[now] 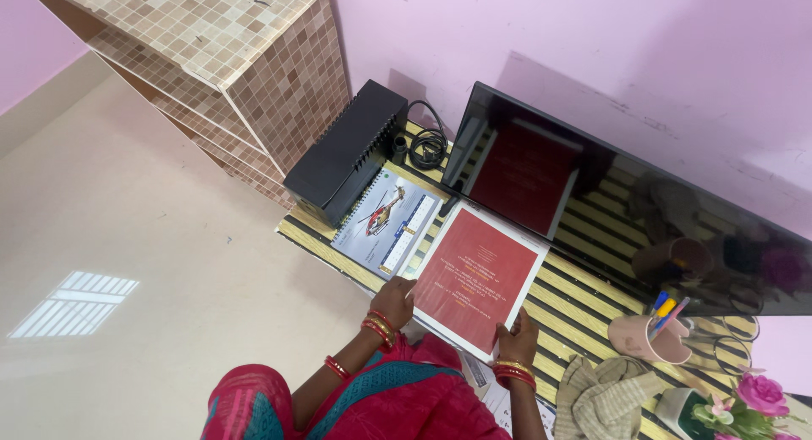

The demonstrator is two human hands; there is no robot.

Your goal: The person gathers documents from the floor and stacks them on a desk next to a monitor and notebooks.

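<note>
- From the head camera we see a red booklet (475, 275) lying flat on the striped table (584, 300), just in front of the dark screen (643, 211), whose glass mirrors its cover.
- Our left hand (394, 303) curls over the booklet's near left corner, fingers closed onto the edge, probably to pin it in place.
- Our right hand (518, 336) grips the booklet's near right corner, thumb on top, so both hands square it up.
- Left of the booklet, touching or overlapping it, lies a spiral notebook (386, 222), with a black box (345, 152) beyond that.
- Right of the booklet stand a pink pen cup (647, 338), a folded cloth (602, 398) and a flower pot (744, 406), set aside from it.
</note>
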